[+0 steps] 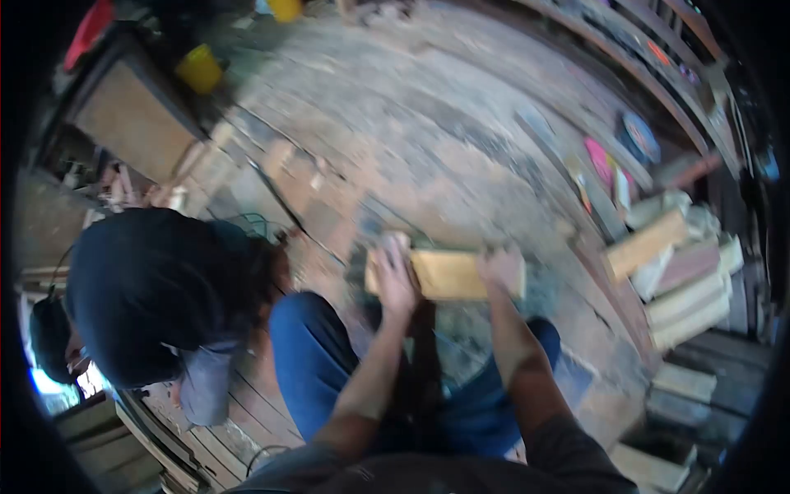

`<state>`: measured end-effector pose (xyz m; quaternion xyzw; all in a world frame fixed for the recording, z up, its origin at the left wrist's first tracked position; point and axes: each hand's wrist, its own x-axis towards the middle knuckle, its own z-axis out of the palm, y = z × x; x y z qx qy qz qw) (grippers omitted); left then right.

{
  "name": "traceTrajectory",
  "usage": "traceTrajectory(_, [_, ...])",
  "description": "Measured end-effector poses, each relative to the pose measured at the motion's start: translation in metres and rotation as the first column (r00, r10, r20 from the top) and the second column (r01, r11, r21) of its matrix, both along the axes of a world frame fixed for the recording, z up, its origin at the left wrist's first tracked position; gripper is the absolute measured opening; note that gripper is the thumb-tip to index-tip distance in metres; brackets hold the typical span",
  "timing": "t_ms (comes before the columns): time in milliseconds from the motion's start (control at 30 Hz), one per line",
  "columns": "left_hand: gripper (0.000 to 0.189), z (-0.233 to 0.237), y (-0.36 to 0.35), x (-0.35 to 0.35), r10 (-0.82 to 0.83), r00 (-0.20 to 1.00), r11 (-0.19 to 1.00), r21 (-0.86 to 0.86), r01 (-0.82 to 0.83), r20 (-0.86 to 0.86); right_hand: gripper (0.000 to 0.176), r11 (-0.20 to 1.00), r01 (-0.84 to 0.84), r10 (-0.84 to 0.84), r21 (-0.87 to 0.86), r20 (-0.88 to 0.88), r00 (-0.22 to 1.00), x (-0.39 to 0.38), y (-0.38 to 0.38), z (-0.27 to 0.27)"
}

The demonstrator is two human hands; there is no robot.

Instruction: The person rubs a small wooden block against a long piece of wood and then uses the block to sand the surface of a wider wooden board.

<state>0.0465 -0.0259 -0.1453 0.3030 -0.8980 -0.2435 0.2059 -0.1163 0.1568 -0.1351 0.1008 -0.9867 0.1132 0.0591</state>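
Between my knees, a short yellowish wooden board (pixel 448 275) is held crosswise low over the floor. My left hand (pixel 397 276) grips its left part, fingers over the top, with a small grey-brown object (pixel 397 240) at the fingertips that is too blurred to name. At the board's right end, my right hand (pixel 502 267) is closed around the edge. Under the board lies a dark greenish patch (pixel 461 333), whose kind I cannot make out.
Close on my left, a person in a dark top (pixel 156 288) crouches. Stacked wood pieces (pixel 683 288) lie to my right beside a long timber beam (pixel 576 185). A wooden panel (pixel 136 119) and yellow container (pixel 200 69) stand at the upper left. A thin dark rod (pixel 280 198) crosses the floor.
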Motion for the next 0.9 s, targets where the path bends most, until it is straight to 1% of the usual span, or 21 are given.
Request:
traceTrajectory(33, [0.067, 0.005, -0.001, 0.006, 0.026, 0.998, 1.000, -0.017, -0.025, 0.052, 0.042, 0.997, 0.018, -0.022, 0.068, 0.069, 0.997, 0.002, 0.002, 0.009])
traceTrajectory(67, [0.066, 0.014, -0.008, 0.001, 0.056, 0.995, 0.997, -0.058, -0.052, 0.085, 0.042, 0.999, 0.029, -0.028, 0.020, -0.050, 0.998, -0.001, 0.005, 0.003])
traceTrajectory(100, [0.065, 0.014, -0.008, 0.000, 0.041, 0.995, 0.998, -0.060, -0.036, 0.087, 0.042, 0.999, 0.033, -0.037, -0.031, -0.154, 0.987, 0.008, 0.015, -0.005])
traceTrajectory(133, [0.065, 0.011, -0.005, -0.007, 0.036, 0.997, 0.997, -0.069, -0.030, 0.073, 0.042, 0.996, 0.085, -0.087, -0.023, -0.125, 0.988, 0.008, 0.021, -0.004])
traceTrajectory(200, [0.064, 0.009, 0.008, -0.016, -0.063, 0.988, 0.987, -0.140, 0.083, 0.141, 0.043, 0.983, 0.179, -0.181, -0.031, -0.078, 0.980, 0.009, 0.030, -0.001])
traceTrajectory(233, [0.064, 0.008, 0.011, -0.022, -0.101, 0.981, 0.974, -0.182, 0.131, 0.167, 0.046, 0.983, 0.177, -0.179, -0.038, -0.041, 0.983, 0.009, 0.035, -0.002])
traceTrajectory(333, [0.064, 0.010, 0.024, -0.027, -0.092, 0.982, 0.964, -0.233, 0.130, 0.168, 0.046, 0.994, 0.111, -0.112, -0.013, -0.143, 0.983, 0.017, 0.032, -0.010])
traceTrajectory(367, [0.062, 0.011, 0.035, -0.025, -0.083, 0.973, 0.975, -0.185, 0.124, 0.214, 0.053, 0.996, 0.082, -0.084, -0.023, -0.087, 0.993, 0.030, 0.030, -0.013])
traceTrajectory(400, [0.062, 0.012, 0.043, -0.022, -0.155, 0.975, 0.954, -0.232, 0.189, 0.159, 0.056, 1.000, -0.004, 0.004, 0.003, -0.083, 0.997, 0.038, 0.027, -0.011])
traceTrajectory(433, [0.063, 0.008, 0.056, -0.021, -0.239, 0.924, 0.898, -0.295, 0.328, 0.298, 0.059, 0.996, -0.090, 0.092, 0.024, -0.080, 0.993, 0.043, 0.023, -0.011])
traceTrajectory(467, [0.064, 0.003, 0.065, -0.023, -0.306, 0.847, 0.817, -0.336, 0.468, 0.435, 0.063, 0.984, -0.171, 0.173, 0.042, -0.081, 0.982, 0.046, 0.019, -0.011])
traceTrajectory(500, [0.065, 0.005, 0.065, -0.026, -0.344, 0.868, 0.828, -0.321, 0.460, 0.358, 0.065, 0.998, -0.022, 0.018, 0.059, 0.074, 0.997, 0.040, 0.018, -0.013])
traceTrajectory(567, [0.066, 0.011, 0.068, -0.021, -0.416, 0.887, 0.851, -0.258, 0.458, 0.203, 0.065, 1.000, 0.009, -0.009, 0.006, 0.100, 0.995, 0.043, 0.022, -0.017])
traceTrajectory(600, [0.066, 0.015, 0.055, -0.022, -0.312, 0.921, 0.868, -0.324, 0.377, 0.234, 0.065, 1.000, 0.021, -0.019, -0.022, 0.100, 0.995, 0.037, 0.021, -0.018])
traceTrajectory(667, [0.065, 0.018, 0.018, -0.010, -0.092, 0.955, 0.866, -0.450, 0.217, 0.283, 0.065, 1.000, 0.014, -0.015, 0.018, 0.078, 0.997, 0.040, 0.021, -0.019])
traceTrajectory(733, [0.066, 0.025, 0.004, -0.013, 0.016, 0.968, 0.953, -0.298, 0.061, 0.250, 0.065, 0.997, 0.007, -0.013, 0.080, 0.075, 0.997, 0.039, 0.019, -0.017])
traceTrajectory(767, [0.064, 0.029, 0.014, -0.010, 0.018, 0.874, 0.841, -0.480, 0.250, 0.486, 0.064, 0.994, 0.026, -0.036, 0.108, 0.087, 0.996, 0.038, 0.016, -0.016])
traceTrajectory(800, [0.063, 0.031, 0.022, -0.013, -0.081, 0.730, 0.779, -0.414, 0.471, 0.678, 0.063, 0.995, 0.024, -0.032, 0.092, 0.088, 0.996, 0.039, 0.016, -0.016])
traceTrajectory(867, [0.066, 0.009, 0.050, -0.008, -0.278, 0.725, 0.776, -0.297, 0.556, 0.630, 0.063, 0.998, 0.018, -0.023, 0.059, 0.079, 0.997, 0.038, 0.016, -0.016])
traceTrajectory(900, [0.070, 0.011, 0.057, -0.008, -0.310, 0.916, 0.909, -0.205, 0.364, 0.254, 0.062, 1.000, 0.024, -0.025, 0.019, 0.069, 0.997, 0.039, 0.017, -0.017])
